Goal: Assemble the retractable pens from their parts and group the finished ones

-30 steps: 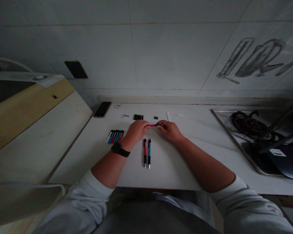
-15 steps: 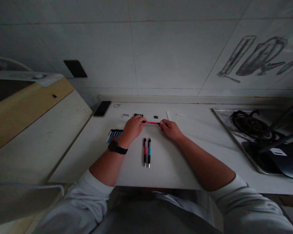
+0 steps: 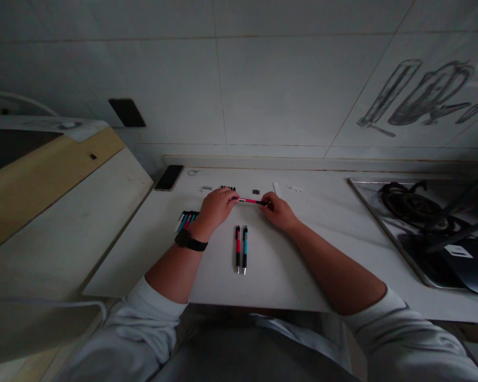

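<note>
Between my two hands a red pen [image 3: 247,200] with black ends lies level, just over the white countertop [image 3: 271,254]. My left hand [image 3: 218,206] pinches its left end, and my right hand [image 3: 278,209] has its fingers closed round the black right end. Nearer to me a second red pen [image 3: 238,248] and a blue pen [image 3: 245,249] rest side by side, tips towards me. Left of my left wrist sits a row of pen barrels [image 3: 186,219] in white, blue and red, partly hidden by my arm. Small black parts [image 3: 228,188] show behind my left hand.
Along the back are springs [image 3: 206,188], small dark pieces [image 3: 256,192], white strips [image 3: 277,190] and small white parts [image 3: 297,189]. A phone [image 3: 169,178] lies at the back left. A gas stove [image 3: 414,212] is on the right, and a pale panel [image 3: 83,212] borders the left.
The right end of the red pen has dipped slightly, and my right hand's fingers have shifted on it, showing more of its black end. The whole view has moved a little.
</note>
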The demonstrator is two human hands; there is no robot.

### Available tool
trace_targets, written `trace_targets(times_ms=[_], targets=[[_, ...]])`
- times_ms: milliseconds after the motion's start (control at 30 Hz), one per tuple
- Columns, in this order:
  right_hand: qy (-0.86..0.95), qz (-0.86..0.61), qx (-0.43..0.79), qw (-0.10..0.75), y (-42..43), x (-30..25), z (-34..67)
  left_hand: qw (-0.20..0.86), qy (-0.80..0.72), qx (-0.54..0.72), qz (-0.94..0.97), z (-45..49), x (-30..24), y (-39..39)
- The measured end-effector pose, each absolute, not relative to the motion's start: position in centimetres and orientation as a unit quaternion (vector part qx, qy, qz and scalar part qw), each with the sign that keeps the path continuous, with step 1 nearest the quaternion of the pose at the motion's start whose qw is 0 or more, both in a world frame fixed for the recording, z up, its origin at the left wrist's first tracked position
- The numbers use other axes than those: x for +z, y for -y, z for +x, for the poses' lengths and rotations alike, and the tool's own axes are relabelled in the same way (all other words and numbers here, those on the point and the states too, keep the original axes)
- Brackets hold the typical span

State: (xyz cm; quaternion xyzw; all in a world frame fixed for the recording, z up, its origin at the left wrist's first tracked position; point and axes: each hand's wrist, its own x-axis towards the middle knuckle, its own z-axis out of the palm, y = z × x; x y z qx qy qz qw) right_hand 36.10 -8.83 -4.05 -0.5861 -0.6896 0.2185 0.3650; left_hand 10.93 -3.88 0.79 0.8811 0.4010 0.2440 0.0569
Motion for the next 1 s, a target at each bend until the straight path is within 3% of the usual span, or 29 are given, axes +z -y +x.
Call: trace_targets(times_ms=[1000], targets=[[0.740, -0.571, 0.179, 0.308, 9.02, -3.79, 35.75, 0.061, -0.394, 0.219, 0.890, 11.52, 0.23, 4.43]])
